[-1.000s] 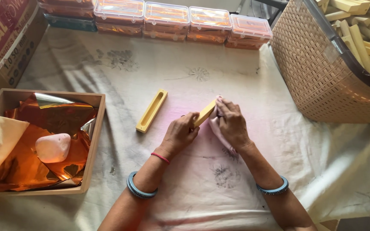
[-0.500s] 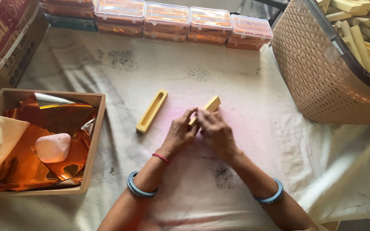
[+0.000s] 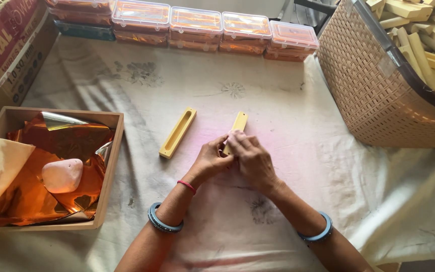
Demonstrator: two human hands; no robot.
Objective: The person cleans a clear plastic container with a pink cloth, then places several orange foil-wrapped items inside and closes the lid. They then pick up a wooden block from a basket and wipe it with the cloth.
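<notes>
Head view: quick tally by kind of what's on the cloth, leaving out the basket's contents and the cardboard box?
Yellow slotted tray: 1
Yellow bar in both hands: 1
Clear lidded boxes along the far edge: at least 5
Wooden tray of orange foil: 1
Pink stone: 1
Woven basket: 1
Total: at least 10

Tabletop [image 3: 288, 100] w/ stained cream cloth. On it: my wooden tray [image 3: 111, 166] at left, yellow slotted piece [image 3: 177, 132] mid, clear plastic boxes [image 3: 192, 27] along far edge, woven basket [image 3: 373, 85] at right, cardboard box [image 3: 6, 45] far left.
</notes>
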